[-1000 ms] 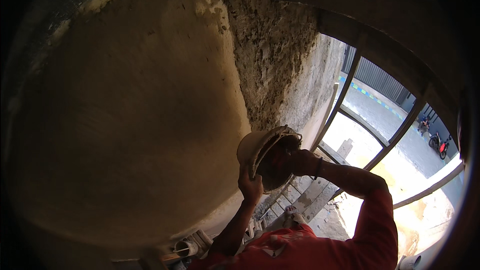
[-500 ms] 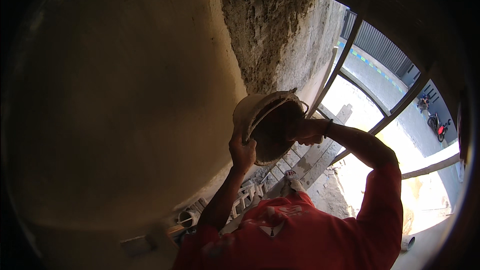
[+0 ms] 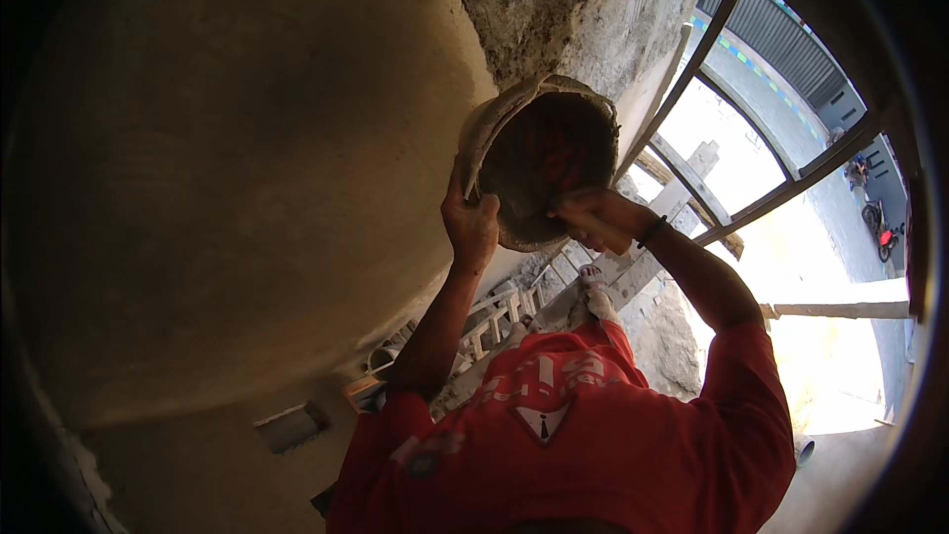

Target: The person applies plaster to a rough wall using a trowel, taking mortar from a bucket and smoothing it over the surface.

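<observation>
A round pan, crusted with grey mortar and dark inside, is held up against the wall with its mouth tilted toward me. My left hand grips its left rim from below. My right hand, with a dark band on the wrist, is closed on the lower right rim. Both forearms rise from my red shirt at the lower edge. The pan's top edge sits just under a rough patch of fresh mortar on the wall.
A smooth plastered wall fills the left. A window frame with slanted bars opens on the right onto a bright street with a motorbike. Wooden ladder rungs lie below my arms. A small box recess is set low in the wall.
The pan has gone up toward the rough mortar patch and tipped so its inside shows. Both hands have risen with it and look larger in the picture.
</observation>
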`<state>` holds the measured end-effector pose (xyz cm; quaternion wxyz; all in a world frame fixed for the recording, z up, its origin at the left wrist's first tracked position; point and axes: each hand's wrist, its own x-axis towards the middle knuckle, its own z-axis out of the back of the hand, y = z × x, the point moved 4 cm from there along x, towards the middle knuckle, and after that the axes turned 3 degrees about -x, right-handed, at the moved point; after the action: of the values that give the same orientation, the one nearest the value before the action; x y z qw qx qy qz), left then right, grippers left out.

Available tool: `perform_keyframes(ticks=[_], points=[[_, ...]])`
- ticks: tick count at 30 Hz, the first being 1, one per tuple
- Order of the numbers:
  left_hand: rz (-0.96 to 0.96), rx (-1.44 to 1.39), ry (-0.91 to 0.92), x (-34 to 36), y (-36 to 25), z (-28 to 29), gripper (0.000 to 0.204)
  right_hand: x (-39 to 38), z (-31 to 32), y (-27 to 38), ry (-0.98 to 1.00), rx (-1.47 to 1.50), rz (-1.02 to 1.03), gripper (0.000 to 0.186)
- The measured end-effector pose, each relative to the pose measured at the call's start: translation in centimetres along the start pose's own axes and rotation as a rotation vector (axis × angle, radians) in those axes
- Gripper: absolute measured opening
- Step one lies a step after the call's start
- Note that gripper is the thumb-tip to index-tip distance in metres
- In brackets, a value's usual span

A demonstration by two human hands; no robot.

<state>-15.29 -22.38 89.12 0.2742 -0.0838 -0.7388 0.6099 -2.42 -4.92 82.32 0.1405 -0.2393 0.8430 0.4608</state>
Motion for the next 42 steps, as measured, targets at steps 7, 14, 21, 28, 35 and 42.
perform_keyframes(ticks=[7,14,21,28,35,42], points=[[0.062,-0.155,-0.285,0.0,3.4,0.1,0.056,1.4,-2.4,0.4,-0.024,0.059,0.147,0.032],[0.265,-0.263,-0.51,0.6,6.5,3.0,0.064,-0.6,-6.6,2.5,-0.083,0.093,0.299,0.036],[0.442,-0.157,-0.661,-2.1,9.5,6.3,0.065,-2.9,-7.6,8.6,-0.217,0.332,0.656,0.028],[0.458,-0.151,-0.618,-5.8,10.5,8.4,0.048,-7.0,-6.9,18.5,-0.655,0.364,1.356,0.03],[0.463,-0.092,-0.752,-9.3,10.0,13.0,0.048,-8.3,-8.1,25.2,-1.348,0.21,1.837,0.043],[0.503,-0.007,-0.852,-11.6,9.5,15.2,0.042,4.0,-0.1,35.8,-1.95,-0.328,1.492,0.06]])
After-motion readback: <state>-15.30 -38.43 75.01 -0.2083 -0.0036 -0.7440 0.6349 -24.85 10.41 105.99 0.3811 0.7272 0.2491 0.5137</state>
